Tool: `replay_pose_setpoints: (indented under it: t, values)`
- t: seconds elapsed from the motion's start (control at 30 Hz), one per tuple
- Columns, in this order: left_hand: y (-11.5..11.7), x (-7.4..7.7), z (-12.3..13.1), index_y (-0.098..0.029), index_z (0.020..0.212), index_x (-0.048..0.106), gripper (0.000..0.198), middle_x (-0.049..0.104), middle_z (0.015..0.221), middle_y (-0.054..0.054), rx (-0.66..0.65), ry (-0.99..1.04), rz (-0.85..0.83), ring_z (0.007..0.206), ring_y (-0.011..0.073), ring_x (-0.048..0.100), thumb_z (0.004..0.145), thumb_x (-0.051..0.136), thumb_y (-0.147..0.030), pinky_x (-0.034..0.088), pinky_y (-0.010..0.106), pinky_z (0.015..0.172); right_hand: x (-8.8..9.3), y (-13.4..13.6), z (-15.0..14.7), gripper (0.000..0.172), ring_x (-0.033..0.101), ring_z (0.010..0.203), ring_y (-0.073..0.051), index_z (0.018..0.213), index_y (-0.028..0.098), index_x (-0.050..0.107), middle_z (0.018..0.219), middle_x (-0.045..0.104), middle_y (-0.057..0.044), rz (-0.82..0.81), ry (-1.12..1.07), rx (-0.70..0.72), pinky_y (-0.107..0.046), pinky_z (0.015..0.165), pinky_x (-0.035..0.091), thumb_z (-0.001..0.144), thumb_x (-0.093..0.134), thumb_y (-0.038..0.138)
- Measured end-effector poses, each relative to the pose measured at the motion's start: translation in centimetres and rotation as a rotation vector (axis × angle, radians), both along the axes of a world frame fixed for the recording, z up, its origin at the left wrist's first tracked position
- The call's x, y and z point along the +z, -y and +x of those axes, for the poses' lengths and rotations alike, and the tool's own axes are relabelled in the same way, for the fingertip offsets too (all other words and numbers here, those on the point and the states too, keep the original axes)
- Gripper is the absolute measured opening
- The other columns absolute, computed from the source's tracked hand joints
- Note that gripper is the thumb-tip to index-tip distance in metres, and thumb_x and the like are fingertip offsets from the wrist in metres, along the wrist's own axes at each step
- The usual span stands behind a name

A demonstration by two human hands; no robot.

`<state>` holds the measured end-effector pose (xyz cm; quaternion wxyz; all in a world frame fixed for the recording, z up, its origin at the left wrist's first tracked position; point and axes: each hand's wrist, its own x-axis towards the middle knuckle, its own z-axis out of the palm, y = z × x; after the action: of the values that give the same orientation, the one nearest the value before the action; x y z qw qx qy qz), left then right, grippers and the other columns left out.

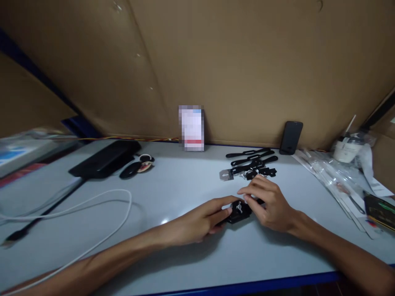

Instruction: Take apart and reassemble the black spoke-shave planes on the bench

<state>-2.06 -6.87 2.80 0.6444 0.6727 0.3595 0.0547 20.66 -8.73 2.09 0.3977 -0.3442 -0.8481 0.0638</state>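
Observation:
My left hand [206, 220] is closed around one end of a black spokeshave [242, 217], held low over the table. A silver screw [239, 206] shows on the tool's dark middle part. My right hand [270, 201] is at the tool's other end, thumb and index finger drawn together in a pinch. Whatever sits between those fingertips is too small to make out. Beyond the hands lie several black spokeshave bodies [253, 159], a flat silver blade [226, 175] with a slot, small black plates [268, 172] and silver screws [243, 175].
A lit phone [194, 129] and a dark phone [291, 137] lean against the cardboard wall [234, 74]. On the left are a black device [105, 158], a mouse [130, 169] and a white cable [128, 209]. Plastic packets [335, 189] and a cup [347, 150] stand right.

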Motion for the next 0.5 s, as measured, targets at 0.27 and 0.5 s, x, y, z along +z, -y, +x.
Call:
replay_pose_setpoints:
  t: [0.27,0.5]
  values:
    - [0.19,0.08,-0.07,-0.022,0.139,0.056,0.064,0.037,0.064,-0.008,0.038,0.023,-0.027,0.051,0.0106,0.028,0.096,0.051,-0.069,0.027,0.021,0.046,0.13,0.19,0.16,0.036,0.054,0.083,-0.023,0.110,0.017,0.073,0.089,0.066,-0.009,0.034,0.182,0.077,-0.037,0.069,0.049,0.086,0.049,0.006]
    - [0.13,0.05,0.06,-0.021,0.134,0.058,0.061,0.036,0.062,-0.008,0.020,0.061,0.013,0.052,0.0109,0.029,0.096,0.052,-0.068,0.027,0.022,0.046,0.23,0.30,0.04,0.022,0.054,0.082,-0.022,0.087,0.017,0.069,0.088,0.067,-0.010,0.110,0.248,0.095,-0.037,0.071,0.048,0.101,0.056,0.028]
